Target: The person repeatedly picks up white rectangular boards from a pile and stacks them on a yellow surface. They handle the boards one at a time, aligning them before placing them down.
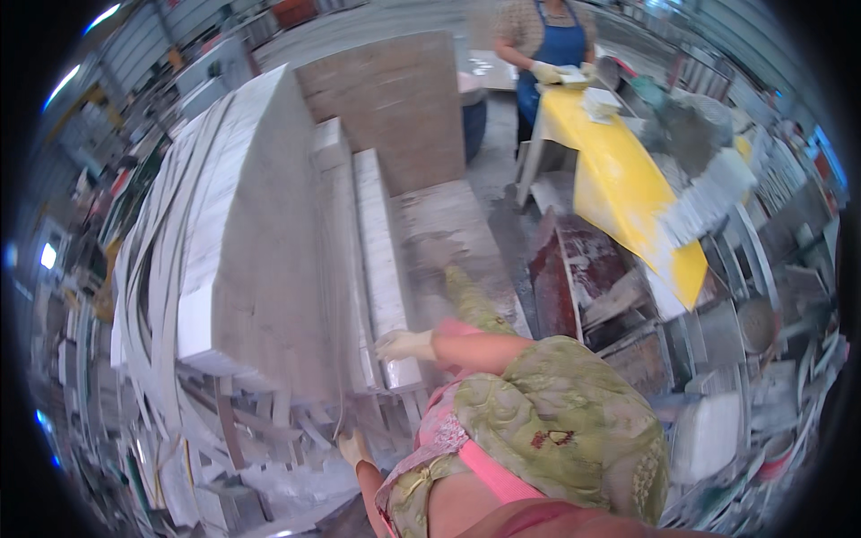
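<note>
I see this from the left of two fisheye cameras worn side by side on my head, looking steeply down past my green patterned sleeve, which looms close, to my right hand and left hand at middle range, low and around the centre. The view also reaches forward over the pale veined slabs to my left and along a yellow-covered tabletop to a blue-aproned co-worker, farther off at the upper edge. Straight edges bow toward the dark round rim.
</note>
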`<state>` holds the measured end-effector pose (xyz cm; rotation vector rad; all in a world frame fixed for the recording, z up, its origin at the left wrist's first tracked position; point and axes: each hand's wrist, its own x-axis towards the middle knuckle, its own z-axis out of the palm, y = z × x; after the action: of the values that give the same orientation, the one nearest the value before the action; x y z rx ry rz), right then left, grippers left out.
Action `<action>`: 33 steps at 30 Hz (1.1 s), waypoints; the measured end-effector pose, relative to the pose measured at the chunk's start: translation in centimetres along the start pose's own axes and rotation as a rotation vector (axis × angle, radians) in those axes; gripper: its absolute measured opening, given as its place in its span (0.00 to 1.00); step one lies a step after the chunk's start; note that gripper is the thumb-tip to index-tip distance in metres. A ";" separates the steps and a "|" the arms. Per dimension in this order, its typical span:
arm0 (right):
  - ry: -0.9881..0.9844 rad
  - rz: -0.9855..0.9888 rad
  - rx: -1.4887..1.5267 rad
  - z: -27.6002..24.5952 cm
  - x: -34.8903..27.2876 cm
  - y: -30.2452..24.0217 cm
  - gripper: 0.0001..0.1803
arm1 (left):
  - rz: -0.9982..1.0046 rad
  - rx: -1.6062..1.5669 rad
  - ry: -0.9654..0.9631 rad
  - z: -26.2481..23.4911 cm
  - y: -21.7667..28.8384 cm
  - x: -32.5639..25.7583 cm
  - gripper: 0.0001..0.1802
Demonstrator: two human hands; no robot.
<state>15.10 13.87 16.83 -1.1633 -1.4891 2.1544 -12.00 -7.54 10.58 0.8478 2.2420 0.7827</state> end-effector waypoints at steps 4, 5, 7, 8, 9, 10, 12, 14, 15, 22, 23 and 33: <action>-0.011 0.048 0.075 -1.1 -1.2 -0.1 0.33 | -0.174 0.172 0.093 0.8 -0.9 -1.8 0.36; -0.046 0.080 0.016 -1.5 -1.2 -0.3 0.37 | -0.150 0.213 0.108 1.1 -1.0 -2.1 0.37; -0.077 0.094 0.093 -1.7 -0.7 -0.5 0.39 | -0.070 0.188 0.212 1.8 -0.8 -2.6 0.36; -0.072 0.111 0.061 -1.4 -0.2 -0.5 0.39 | -0.125 0.178 0.188 1.9 -0.7 -2.8 0.35; -0.061 0.130 0.041 -1.1 0.2 -0.6 0.39 | -0.133 0.173 0.193 1.8 -0.4 -3.0 0.34; -0.069 0.156 0.015 -0.7 0.6 -0.6 0.39 | -0.156 0.187 0.188 1.7 -0.2 -3.3 0.34; -0.120 0.133 0.037 0.2 1.3 -0.4 0.38 | -0.147 0.159 0.189 1.1 0.3 -4.2 0.32; -0.106 0.188 0.029 0.9 1.8 -0.3 0.38 | -0.167 0.083 0.189 0.3 1.0 -5.5 0.31; -0.167 0.168 0.007 1.2 2.0 -0.2 0.39 | -0.178 0.011 0.194 -0.1 1.4 -6.2 0.29; -0.267 0.176 -0.014 1.9 3.2 0.4 0.38 | -0.215 -0.083 -0.042 -4.2 6.0 -10.2 0.25; -0.272 0.178 -0.027 1.9 3.4 0.6 0.37 | -0.170 -0.077 -0.051 -4.6 6.8 -10.3 0.25; -0.253 0.198 0.036 1.3 4.1 0.8 0.27 | -0.013 -0.193 -0.115 -4.9 13.1 -10.0 0.22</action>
<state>11.66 15.21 14.43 -1.1006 -1.4788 2.5322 -4.62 -8.07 26.10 0.7648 2.0326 0.9040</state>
